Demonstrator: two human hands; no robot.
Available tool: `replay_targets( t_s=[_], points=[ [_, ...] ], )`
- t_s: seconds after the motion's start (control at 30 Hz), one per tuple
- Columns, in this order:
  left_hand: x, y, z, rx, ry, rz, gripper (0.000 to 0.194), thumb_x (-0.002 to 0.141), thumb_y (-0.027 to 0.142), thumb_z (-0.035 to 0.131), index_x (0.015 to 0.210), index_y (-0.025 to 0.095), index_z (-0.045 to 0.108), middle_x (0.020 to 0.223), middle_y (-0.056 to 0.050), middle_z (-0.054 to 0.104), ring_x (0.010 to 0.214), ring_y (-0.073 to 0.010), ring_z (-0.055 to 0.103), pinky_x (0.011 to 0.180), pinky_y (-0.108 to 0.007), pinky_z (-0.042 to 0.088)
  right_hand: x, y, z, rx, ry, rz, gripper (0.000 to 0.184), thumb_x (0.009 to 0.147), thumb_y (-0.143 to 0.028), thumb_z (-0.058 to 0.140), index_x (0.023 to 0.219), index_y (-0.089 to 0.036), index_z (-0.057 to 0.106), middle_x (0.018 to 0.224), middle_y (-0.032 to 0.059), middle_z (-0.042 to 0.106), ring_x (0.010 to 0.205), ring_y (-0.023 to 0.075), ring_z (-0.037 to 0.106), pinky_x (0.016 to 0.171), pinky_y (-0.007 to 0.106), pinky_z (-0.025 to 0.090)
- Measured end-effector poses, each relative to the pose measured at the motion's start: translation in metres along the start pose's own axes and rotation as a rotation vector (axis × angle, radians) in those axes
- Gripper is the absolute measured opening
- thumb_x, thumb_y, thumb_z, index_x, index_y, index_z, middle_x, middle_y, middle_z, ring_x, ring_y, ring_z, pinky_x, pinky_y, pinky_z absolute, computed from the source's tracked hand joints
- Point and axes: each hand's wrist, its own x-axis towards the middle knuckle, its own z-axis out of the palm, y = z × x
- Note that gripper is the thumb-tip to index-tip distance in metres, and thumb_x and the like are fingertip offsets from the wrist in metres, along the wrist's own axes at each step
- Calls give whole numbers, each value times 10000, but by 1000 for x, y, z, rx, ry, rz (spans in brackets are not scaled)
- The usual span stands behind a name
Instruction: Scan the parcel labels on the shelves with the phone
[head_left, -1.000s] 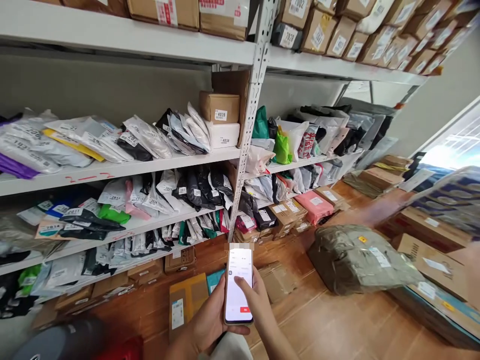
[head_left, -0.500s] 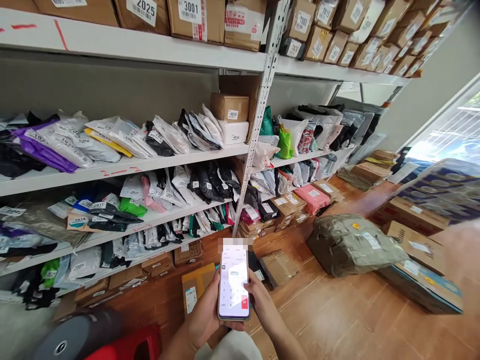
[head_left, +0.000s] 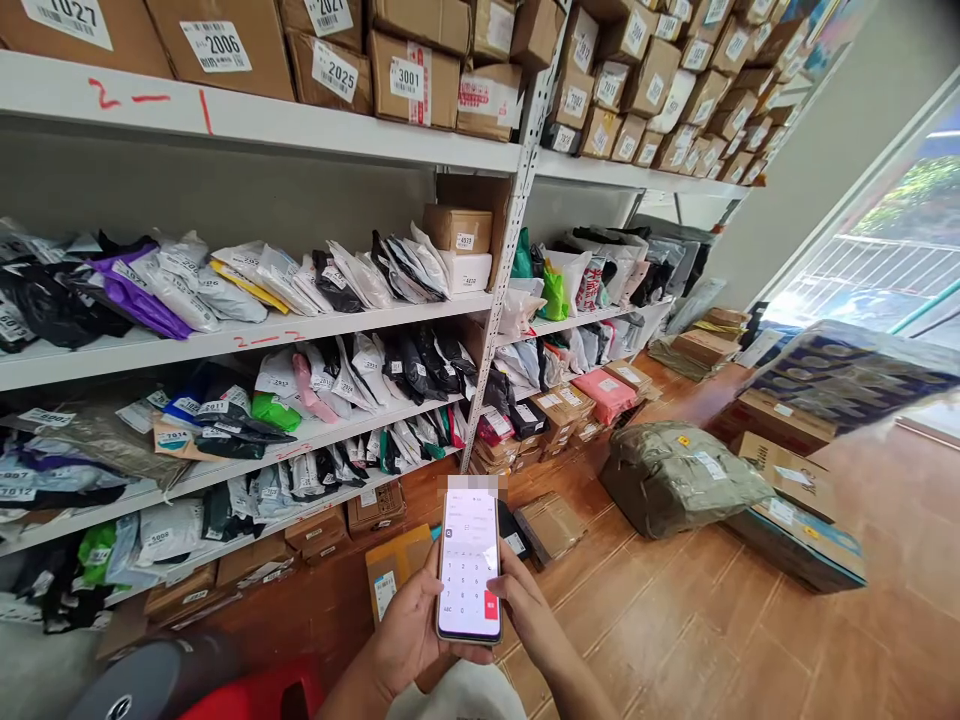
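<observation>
A lit smartphone [head_left: 469, 570] is held upright between both hands, low in the middle of the view. My left hand [head_left: 409, 625] is closed around its left edge, the thumb lying near the lower left keys. My right hand [head_left: 525, 610] grips the lower right edge, with the thumb at the red key on the screen. A number keypad fills the lower half of the display; the top is blurred out. Fingertips show beneath the phone's bottom edge, and the other fingers are hidden behind it.
White shelves [head_left: 360, 318] hold many labelled bags and boxes. On the wooden floor lie a flat carton [head_left: 551, 530], a yellowish carton [head_left: 397, 560], a large olive-wrapped parcel [head_left: 675, 480] and stacked cartons [head_left: 787, 475]. A red plastic object [head_left: 262, 690] is at the lower left.
My view has swung slightly left and upward. A small pop-up on the phone screen is gone, and the left thumb now reaches the keypad. The pale blur at the right edge has left the view.
</observation>
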Motion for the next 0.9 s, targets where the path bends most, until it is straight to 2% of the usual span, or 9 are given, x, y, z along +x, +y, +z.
replay_targets(
  t_s=[0.13, 0.2, 0.33, 0.4, 0.5, 0.6, 0.73, 0.83, 0.9],
  points=[
    [-13, 2, -1, 12, -82, -6, 921, 669, 134, 498, 1487, 381, 154, 1161, -56, 653, 908, -242, 663, 728, -417, 576, -5, 5, 5, 22, 0, 6, 493, 648, -246, 567, 1128, -234, 679, 1070, 8, 717, 1059, 301, 563, 880, 379, 403],
    [-18, 3, 0, 65, -51, -2, 1000, 621, 87, 497, 1492, 388, 111, 1164, -62, 648, 914, -240, 659, 733, -418, 576, -8, 6, 7, 28, 6, 7, 471, 662, -259, 579, 1121, -223, 673, 1099, 18, 707, 1046, 298, 571, 877, 378, 412],
    [-22, 3, 2, 149, 47, -21, 1012, 651, 83, 532, 1492, 402, 68, 1118, -63, 646, 880, -225, 654, 698, -388, 578, -12, 6, 14, 32, 48, 14, 397, 679, -281, 623, 1065, -218, 687, 1046, 19, 715, 1028, 297, 578, 865, 367, 418],
    [-23, 3, 3, 154, 61, -36, 1013, 650, 91, 540, 1491, 402, 69, 1094, -58, 648, 860, -220, 656, 691, -381, 577, -12, 6, 17, 35, 74, 25, 333, 701, -308, 648, 1017, -219, 704, 932, 11, 729, 908, 275, 604, 786, 342, 431],
    [-23, 2, 0, 98, 20, -34, 1013, 622, 119, 522, 1491, 395, 82, 1101, -57, 650, 882, -236, 657, 706, -410, 578, -10, 8, 22, 48, 109, 49, 304, 715, -410, 704, 943, -209, 727, 754, -3, 714, 681, 216, 574, 650, 295, 409],
    [-21, 0, -5, 42, -6, -35, 985, 625, 139, 508, 1485, 408, 110, 1108, -45, 653, 886, -233, 658, 715, -424, 577, -6, 10, 21, 67, 132, 76, 351, 698, -503, 753, 867, -195, 741, 679, 0, 701, 600, 188, 545, 600, 276, 394],
    [-11, -7, -11, 3, -14, -51, 923, 662, 173, 523, 1479, 407, 162, 1164, -50, 641, 902, -238, 660, 723, -410, 568, -1, 12, 8, 88, 96, 97, 346, 645, -475, 825, 855, -211, 751, 739, 12, 737, 631, 193, 590, 620, 279, 429],
    [5, -13, -13, -33, -51, -61, 874, 687, 205, 533, 1473, 395, 201, 1164, -56, 645, 914, -253, 662, 692, -369, 552, 5, 12, -8, 111, -9, 105, 521, 509, -321, 913, 987, -218, 733, 895, 44, 760, 787, 247, 645, 706, 319, 475],
    [20, -17, -13, -65, -63, -71, 842, 698, 207, 525, 1468, 380, 231, 1126, -55, 660, 921, -255, 661, 696, -352, 535, 12, 13, -19, 138, -51, 117, 607, 492, -288, 917, 1058, -219, 712, 977, 64, 754, 865, 275, 653, 754, 347, 487]
  ],
)
